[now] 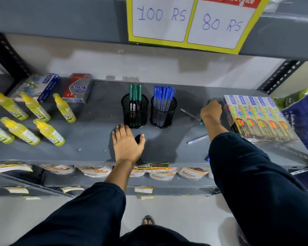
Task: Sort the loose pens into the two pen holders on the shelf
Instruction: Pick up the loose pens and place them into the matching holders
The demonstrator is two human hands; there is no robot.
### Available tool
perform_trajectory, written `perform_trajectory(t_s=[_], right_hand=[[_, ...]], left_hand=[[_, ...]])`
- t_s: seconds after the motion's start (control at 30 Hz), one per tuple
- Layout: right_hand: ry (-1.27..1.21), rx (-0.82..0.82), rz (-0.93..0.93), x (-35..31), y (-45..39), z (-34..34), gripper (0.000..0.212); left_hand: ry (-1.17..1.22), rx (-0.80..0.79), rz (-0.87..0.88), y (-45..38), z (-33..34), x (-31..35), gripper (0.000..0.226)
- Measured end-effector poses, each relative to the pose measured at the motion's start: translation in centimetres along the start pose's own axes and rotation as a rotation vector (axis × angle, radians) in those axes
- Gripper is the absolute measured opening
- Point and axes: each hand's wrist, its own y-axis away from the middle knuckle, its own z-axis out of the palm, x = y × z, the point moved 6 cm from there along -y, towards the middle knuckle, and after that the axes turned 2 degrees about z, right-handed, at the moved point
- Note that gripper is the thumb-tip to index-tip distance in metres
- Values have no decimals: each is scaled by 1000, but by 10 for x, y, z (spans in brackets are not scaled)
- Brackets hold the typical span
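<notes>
Two black mesh pen holders stand side by side on the grey shelf [89, 153]. The left holder [134, 112] has green-capped pens, the right holder [163, 113] has blue-capped pens. My left hand [126, 142] lies flat on the shelf just in front of the left holder, fingers apart, holding nothing. My right hand [211, 110] reaches to the right of the holders and closes on a green pen [208, 102] whose tip shows above the knuckles. A loose pen [190, 114] lies beside that hand, and another loose pen [197, 139] lies under my forearm.
Yellow bottles [32, 119] lie on the shelf's left part, with two boxes [78, 88] behind them. Colourful packs [258, 118] stack at the right, touching my right hand. A price sign [188, 22] hangs from the upper shelf. Packets fill the shelf below.
</notes>
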Motion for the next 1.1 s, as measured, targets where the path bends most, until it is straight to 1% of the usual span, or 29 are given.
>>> perform_trajectory(t_s=[0.17, 0.37, 0.47, 0.53, 0.67, 0.73, 0.87, 1.0, 1.1], right_hand=[[-169, 97, -87, -23, 12, -22, 38], [-375, 108, -217, -51, 45, -54, 66], [-515, 101, -285, -68, 66, -68, 68], [-579, 92, -366, -84, 82, -72, 69], [-657, 57, -502, -118, 106, -63, 67], [-668, 32, -556, -135, 115, -52, 66], [-608, -36, -622, -161, 126, -24, 63], [-437, -87, -698, -178, 132, 5, 60], [-316, -138, -710, -182, 134, 27, 59]], left_hand=[[-32, -19, 7, 0, 2, -1, 71], [-4, -26, 19, 2, -2, -2, 68], [15, -34, 26, 1, -6, -6, 65], [-7, -41, 27, 0, -8, -8, 64], [-7, -29, 19, 1, -14, -20, 60], [19, -11, 42, 3, -15, -23, 58], [54, -2, 51, 5, -16, -23, 59], [64, 22, 45, 5, -17, -23, 59], [77, 37, 40, 4, -17, -24, 59]])
